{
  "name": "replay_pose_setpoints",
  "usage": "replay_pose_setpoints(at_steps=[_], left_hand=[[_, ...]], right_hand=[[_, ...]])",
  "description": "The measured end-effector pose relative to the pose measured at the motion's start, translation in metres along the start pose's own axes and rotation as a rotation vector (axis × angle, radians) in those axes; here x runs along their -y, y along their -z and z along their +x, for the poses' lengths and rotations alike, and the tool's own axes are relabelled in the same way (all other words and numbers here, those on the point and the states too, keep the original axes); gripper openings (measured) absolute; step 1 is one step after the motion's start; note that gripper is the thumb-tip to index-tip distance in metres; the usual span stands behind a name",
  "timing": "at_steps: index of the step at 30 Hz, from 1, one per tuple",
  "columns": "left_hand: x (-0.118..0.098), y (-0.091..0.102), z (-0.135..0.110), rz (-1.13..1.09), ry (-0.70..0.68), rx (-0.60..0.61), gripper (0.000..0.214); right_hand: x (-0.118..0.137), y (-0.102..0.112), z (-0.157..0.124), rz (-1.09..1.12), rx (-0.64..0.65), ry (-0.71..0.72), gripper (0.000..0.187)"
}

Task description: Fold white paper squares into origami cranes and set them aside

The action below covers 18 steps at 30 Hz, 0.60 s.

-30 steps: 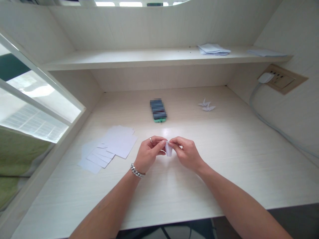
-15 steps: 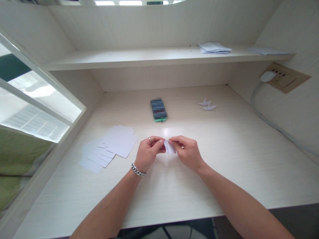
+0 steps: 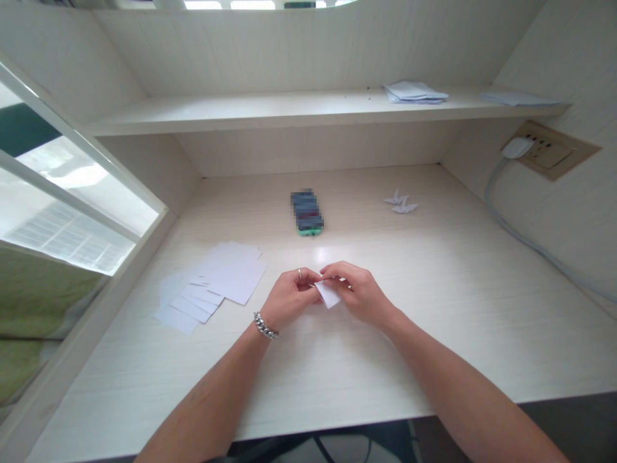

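Note:
A small folded piece of white paper (image 3: 328, 296) is held between my two hands, over the middle of the desk. My left hand (image 3: 292, 297), with a ring and a chain bracelet, pinches its left side. From the right, my right hand (image 3: 359, 290) grips the upper right part with thumb and fingers. The fingers hide some of the folds. Loose white paper sheets (image 3: 236, 276) lie fanned out on the desk to the left of my left hand. Two small folded paper cranes (image 3: 401, 203) rest farther back on the right.
A phone-like dark object with a green end (image 3: 307, 212), blurred out, lies beyond my hands. Stacked paper (image 3: 415, 92) sits on the shelf (image 3: 270, 106) above. At the right wall, a white plug with a grey cable (image 3: 501, 212) is in the socket panel (image 3: 552, 151).
The folded paper has turned, so a pointed flap now faces down toward me. My left hand has shifted slightly right, and my right hand's fingers have moved over the paper's top.

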<state>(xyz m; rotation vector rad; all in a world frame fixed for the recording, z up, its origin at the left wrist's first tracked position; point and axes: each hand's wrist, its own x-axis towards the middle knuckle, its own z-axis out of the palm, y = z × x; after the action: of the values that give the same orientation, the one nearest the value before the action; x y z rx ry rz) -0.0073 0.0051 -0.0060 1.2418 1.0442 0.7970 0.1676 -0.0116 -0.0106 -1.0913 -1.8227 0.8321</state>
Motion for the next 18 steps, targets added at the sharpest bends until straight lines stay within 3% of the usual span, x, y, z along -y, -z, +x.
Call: replay_pose_setpoints(at_steps=[4,9,13,15,18], left_hand=[[0.0038,0.0032,0.0029,0.02,-0.036,0.012,0.017],[0.0001,0.0027,0.003,0.011,-0.166,-0.145,0.025],[-0.0034,0.0012,-0.0016,0.026,-0.205,-0.035,0.041],[-0.0026,0.0011,-0.0037,0.081,-0.249,0.021,0.037],[0.0006,0.0017,-0.0045,0.205,-0.283,-0.013,0.017]], right_hand=[[0.0017,0.0019,0.0009,0.108,0.009,-0.09,0.013],[-0.0022,0.0038,0.0042,0.288,-0.07,-0.308,0.027],[-0.0033,0.0055,0.0063,0.41,-0.083,-0.38,0.021],[-0.003,0.0058,0.0066,0.437,-0.084,-0.375,0.019],[-0.0037,0.0051,0.0069,0.481,-0.09,-0.379,0.021]])
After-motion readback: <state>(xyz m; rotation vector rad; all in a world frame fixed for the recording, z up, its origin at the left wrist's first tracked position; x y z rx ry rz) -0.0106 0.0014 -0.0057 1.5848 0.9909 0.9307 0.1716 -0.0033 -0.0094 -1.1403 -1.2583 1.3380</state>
